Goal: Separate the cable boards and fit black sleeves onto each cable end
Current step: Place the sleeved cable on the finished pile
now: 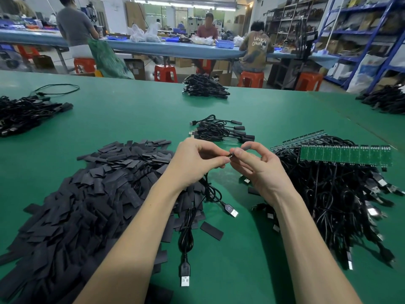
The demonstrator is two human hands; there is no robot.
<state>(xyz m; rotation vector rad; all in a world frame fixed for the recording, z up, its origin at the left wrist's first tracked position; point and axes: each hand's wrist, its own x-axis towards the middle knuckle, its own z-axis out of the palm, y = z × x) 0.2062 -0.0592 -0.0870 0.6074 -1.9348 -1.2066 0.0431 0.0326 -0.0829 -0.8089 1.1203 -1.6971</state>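
While both hands pinch, the sleeve (248, 147) sits between fingertips.

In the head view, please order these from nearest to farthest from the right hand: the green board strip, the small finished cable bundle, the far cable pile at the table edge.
From the right hand:
1. Small finished cable bundle, just beyond the hands.
2. Green board strip, to the right.
3. Far cable pile, at the table's far edge.

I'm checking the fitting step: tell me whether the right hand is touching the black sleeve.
Touching. The head view shows the right hand pinching the flat black sleeve between thumb and forefinger, with no gap; the left hand holds the black cable end against it.
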